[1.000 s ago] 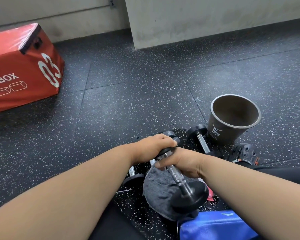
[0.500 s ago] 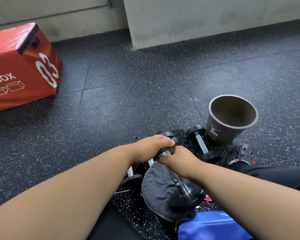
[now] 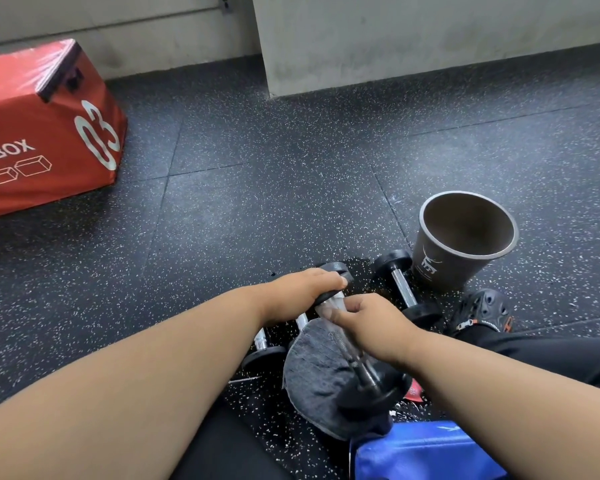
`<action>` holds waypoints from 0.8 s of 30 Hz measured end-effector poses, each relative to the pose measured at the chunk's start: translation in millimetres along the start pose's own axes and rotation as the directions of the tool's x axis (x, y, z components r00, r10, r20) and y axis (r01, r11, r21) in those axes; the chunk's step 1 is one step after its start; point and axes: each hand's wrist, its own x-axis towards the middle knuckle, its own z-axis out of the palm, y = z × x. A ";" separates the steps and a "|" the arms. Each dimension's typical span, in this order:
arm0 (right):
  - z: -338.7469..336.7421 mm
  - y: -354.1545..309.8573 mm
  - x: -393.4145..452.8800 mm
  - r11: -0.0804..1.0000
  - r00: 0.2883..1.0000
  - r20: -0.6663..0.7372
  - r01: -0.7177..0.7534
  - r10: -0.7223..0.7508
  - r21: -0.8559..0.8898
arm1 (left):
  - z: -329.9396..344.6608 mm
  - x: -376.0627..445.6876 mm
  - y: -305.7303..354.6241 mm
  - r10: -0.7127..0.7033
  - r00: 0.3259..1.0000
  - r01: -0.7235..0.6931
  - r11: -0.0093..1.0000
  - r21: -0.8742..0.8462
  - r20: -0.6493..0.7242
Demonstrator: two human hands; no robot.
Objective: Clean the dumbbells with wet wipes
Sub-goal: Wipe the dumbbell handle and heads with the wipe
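Beyond the hands, open floor runs to the wall. The left hand grips the far head of a dumbbell; the right hand curls round its bar, which slants down toward the person.

One head-worn wide-angle view looks forward and down, close over the floor.

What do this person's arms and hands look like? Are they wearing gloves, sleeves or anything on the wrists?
Both forearms are bare right up to the edge of the picture: no sleeves show. The left hand and right hand wear no gloves, and no watch, band or ring can be seen on them. Nothing is written or marked on either arm.
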 end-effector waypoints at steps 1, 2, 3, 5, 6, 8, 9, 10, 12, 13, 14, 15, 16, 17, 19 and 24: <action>-4.5 1.3 -0.5 0.995 0.997 0.077 -0.021 0.014 0.096 | -0.1 0.0 -0.6 -0.006 1.000 0.006 1.000 -0.001 0.002; -8.3 1.8 0.2 0.978 0.988 0.153 -0.063 0.033 0.198 | -0.4 -0.1 -1.2 -0.010 1.000 0.010 1.000 -0.004 0.002; -10.8 2.9 1.8 0.957 0.977 0.207 -0.107 0.050 0.271 | -0.4 0.1 -2.0 -0.009 1.000 0.009 1.000 -0.005 0.002; -14.2 5.1 7.1 0.945 0.974 0.218 -0.127 0.061 0.303 | 0.3 1.1 -2.2 -0.003 1.000 0.003 1.000 -0.011 0.004; -14.5 4.6 9.4 0.957 0.981 0.188 -0.102 0.051 0.272 | 0.5 2.1 -2.4 0.004 1.000 -0.004 1.000 -0.017 0.003; -10.6 2.8 11.9 0.980 0.992 0.124 -0.042 0.017 0.195 | 1.6 0.8 0.0 0.026 1.000 -0.026 0.999 -0.030 0.014; -8.1 1.8 11.5 0.981 0.994 0.105 -0.029 0.009 0.191 | 1.5 1.1 0.5 0.031 0.999 -0.030 0.999 -0.030 0.015; -5.9 1.1 10.5 0.977 0.996 0.094 -0.028 0.008 0.212 | 1.4 0.6 1.3 0.031 0.999 -0.031 0.999 -0.033 0.012; -4.0 1.4 7.8 0.953 0.993 0.114 -0.052 0.019 0.298 | 0.8 0.5 0.3 0.025 1.000 -0.025 0.999 -0.030 0.006; -4.8 2.3 7.4 0.939 0.990 0.141 -0.076 0.030 0.334 | 0.0 0.5 -0.5 0.023 1.000 -0.023 1.000 -0.021 0.009; -7.5 3.3 7.2 0.930 0.984 0.174 -0.103 0.043 0.352 | -0.5 0.4 -0.9 0.019 1.000 -0.019 1.000 -0.007 0.009; -11.2 3.7 6.7 0.928 0.976 0.210 -0.126 0.054 0.350 | -1.1 0.6 -1.4 0.013 1.000 -0.014 1.000 0.012 0.006; -15.0 5.6 6.6 0.932 0.969 0.238 -0.143 0.063 0.334 | -1.5 0.8 -1.6 0.006 1.000 -0.007 1.000 0.030 0.001; -17.9 6.6 6.4 0.939 0.964 0.257 -0.149 0.068 0.309 | -1.9 0.5 -1.4 0.000 1.000 0.000 0.999 0.043 0.001; -22.3 9.2 5.8 0.955 0.958 0.279 -0.139 0.064 0.261 | -2.3 0.8 -2.5 -0.013 1.000 0.013 0.998 0.062 -0.001; -25.4 -1.1 0.0 0.997 0.971 0.235 -0.048 0.033 0.059 | -2.4 -3.1 1.0 -0.019 1.000 0.020 0.998 0.064 -0.007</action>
